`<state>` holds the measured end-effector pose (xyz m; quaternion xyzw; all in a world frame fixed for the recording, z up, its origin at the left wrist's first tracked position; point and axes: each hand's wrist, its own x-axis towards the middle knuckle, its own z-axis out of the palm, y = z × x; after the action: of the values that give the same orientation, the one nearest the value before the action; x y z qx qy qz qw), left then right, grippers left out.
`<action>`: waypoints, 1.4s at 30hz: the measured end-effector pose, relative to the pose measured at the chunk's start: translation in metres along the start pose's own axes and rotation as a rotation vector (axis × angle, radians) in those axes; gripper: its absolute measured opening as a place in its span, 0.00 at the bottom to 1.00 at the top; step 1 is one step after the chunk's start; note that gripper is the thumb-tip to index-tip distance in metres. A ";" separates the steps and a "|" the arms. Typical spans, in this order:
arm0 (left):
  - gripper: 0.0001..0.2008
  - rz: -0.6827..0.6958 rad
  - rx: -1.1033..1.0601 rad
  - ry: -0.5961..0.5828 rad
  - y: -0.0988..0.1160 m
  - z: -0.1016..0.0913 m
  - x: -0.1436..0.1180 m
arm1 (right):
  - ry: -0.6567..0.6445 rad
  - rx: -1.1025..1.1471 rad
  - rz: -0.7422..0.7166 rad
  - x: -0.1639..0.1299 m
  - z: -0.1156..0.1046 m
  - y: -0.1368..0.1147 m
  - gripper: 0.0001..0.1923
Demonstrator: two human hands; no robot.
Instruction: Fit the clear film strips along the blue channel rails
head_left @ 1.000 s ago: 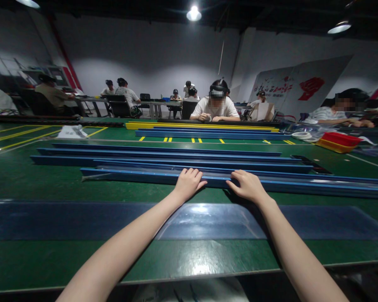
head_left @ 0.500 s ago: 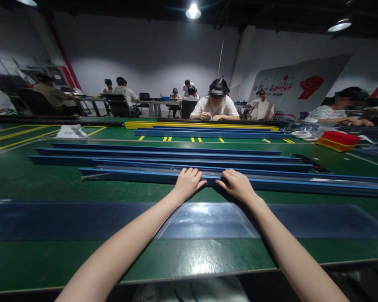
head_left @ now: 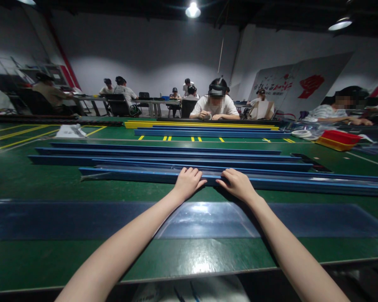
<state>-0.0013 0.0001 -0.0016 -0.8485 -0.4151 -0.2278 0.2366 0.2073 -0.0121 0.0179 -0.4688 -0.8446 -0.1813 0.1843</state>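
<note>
Several long things lie side by side across the green table (head_left: 34,184), all running left to right, which suits their length and leaves each within an arm's reach. Largest is the dark clear plastic sheet (head_left: 66,220), spread flat along the near edge, so that my forearms pass over it. Beyond it lies a row of blue rails (head_left: 145,156), parallel and close together; the nearest blue rail (head_left: 129,175) is the one I handle, and it appears to sit in a clear sleeve, though I cannot tell this for certain. Farther off lie a yellow rail (head_left: 176,124) and a red tray (head_left: 338,139), well apart from me, beside a seated person (head_left: 216,108) across the table. My left hand (head_left: 187,183) rests palm down on the near rail, fingers curled over its top edge. My right hand (head_left: 237,183) lies just beside it on the same rail, likewise palm down with fingers draped over. The two hands nearly meet at mid-length, presumably to steady the rail evenly; neither pinches anything.
</note>
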 end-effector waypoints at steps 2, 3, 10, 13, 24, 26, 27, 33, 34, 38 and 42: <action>0.15 0.001 -0.001 0.003 0.000 0.000 0.000 | 0.001 0.007 0.001 0.000 0.000 0.000 0.15; 0.15 0.002 -0.001 0.005 0.000 0.001 0.000 | 0.002 0.010 0.002 0.000 0.000 0.000 0.15; 0.15 0.002 -0.003 0.001 0.000 0.001 0.000 | 0.008 0.010 0.000 0.000 0.000 0.001 0.15; 0.15 0.001 -0.005 -0.006 0.000 0.001 0.000 | 0.008 0.014 0.002 0.000 0.001 0.002 0.15; 0.15 -0.001 0.003 -0.002 0.000 0.002 -0.001 | 0.011 0.020 0.009 0.000 0.002 0.002 0.15; 0.15 0.000 0.008 -0.001 0.000 0.002 0.000 | 0.010 0.017 0.010 0.000 0.002 0.002 0.15; 0.15 0.001 0.010 0.000 0.000 0.002 0.000 | 0.008 0.015 0.010 0.000 0.001 0.002 0.15; 0.15 0.001 0.005 0.003 -0.001 0.002 0.000 | 0.008 0.019 0.005 0.000 0.002 0.002 0.15; 0.15 0.002 0.005 0.002 -0.001 0.001 0.000 | 0.010 0.018 0.005 0.000 0.002 0.002 0.15; 0.15 0.005 0.006 -0.001 -0.001 0.001 0.000 | 0.011 0.016 0.005 0.000 0.002 0.002 0.15; 0.15 0.002 0.010 -0.009 0.000 0.001 0.000 | 0.020 0.016 0.005 0.000 0.001 0.002 0.14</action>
<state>-0.0015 0.0004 -0.0021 -0.8488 -0.4162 -0.2216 0.2391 0.2084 -0.0106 0.0169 -0.4676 -0.8430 -0.1788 0.1968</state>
